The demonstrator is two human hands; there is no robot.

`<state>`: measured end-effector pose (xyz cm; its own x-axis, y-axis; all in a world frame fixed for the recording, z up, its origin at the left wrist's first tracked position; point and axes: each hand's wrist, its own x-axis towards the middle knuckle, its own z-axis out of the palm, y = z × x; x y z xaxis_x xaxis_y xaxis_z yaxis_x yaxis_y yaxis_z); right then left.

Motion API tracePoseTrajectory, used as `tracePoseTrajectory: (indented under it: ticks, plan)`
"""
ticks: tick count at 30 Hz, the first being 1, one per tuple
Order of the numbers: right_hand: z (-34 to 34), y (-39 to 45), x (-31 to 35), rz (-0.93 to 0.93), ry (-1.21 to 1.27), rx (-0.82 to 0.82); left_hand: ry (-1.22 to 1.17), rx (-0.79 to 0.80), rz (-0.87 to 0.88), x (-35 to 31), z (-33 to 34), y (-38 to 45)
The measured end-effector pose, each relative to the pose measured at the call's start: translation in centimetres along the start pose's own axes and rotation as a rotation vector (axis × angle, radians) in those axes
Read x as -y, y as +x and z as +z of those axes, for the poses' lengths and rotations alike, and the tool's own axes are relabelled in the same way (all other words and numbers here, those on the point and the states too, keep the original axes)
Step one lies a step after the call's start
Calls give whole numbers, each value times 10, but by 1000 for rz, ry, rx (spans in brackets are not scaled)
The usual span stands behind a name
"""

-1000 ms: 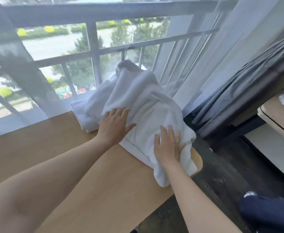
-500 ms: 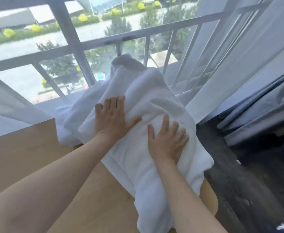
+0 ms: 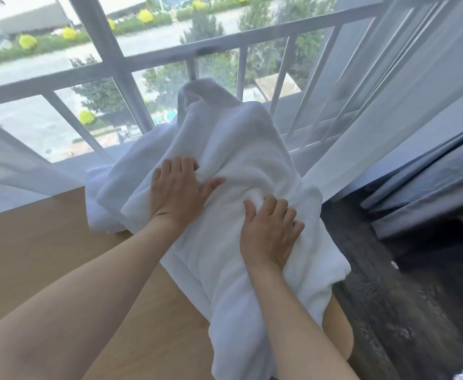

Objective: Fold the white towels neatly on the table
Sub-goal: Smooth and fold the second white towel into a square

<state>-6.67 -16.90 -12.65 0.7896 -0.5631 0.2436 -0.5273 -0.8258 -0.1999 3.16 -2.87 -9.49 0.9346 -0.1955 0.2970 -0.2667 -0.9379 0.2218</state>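
We've got the wooden worktop (image 3: 47, 259) by the window, and the heap of white towels (image 3: 233, 171) piled at its far right corner, the top towel's near end draping off the edge. Our left hand (image 3: 177, 192) is bunching terry under curled fingers, our right hand (image 3: 270, 234) the same, each grip clenched on the cloth. We'd call this the gathering step, nothing folded yet. Next we'll need to lift one towel clear of the heap and spread it flat on the bare wood
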Motion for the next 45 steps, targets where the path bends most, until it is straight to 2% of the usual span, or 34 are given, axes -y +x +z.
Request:
tracePoseTrajectory:
  ticks: [8,11,16,23,31,37,45]
  plan:
    - [-18,3,-3,-17,73,-5,-110,39,83,1,-32,-14]
    - [-33,1,-3,-46,151,-93,-164,-4,100,9,-47,-35]
    - [-68,-19,14,-140,325,-166,-183,-26,47,43,-77,-64]
    - [-105,-94,73,-354,336,-203,-199,-53,-74,121,-126,-135]
    - [-97,-254,164,-575,387,-95,-97,-26,-176,268,-179,-271]
    - [-74,-362,237,-740,399,-19,-84,-22,-404,366,-202,-385]
    - [-45,-450,335,-871,346,288,-56,-137,-525,465,-240,-458]
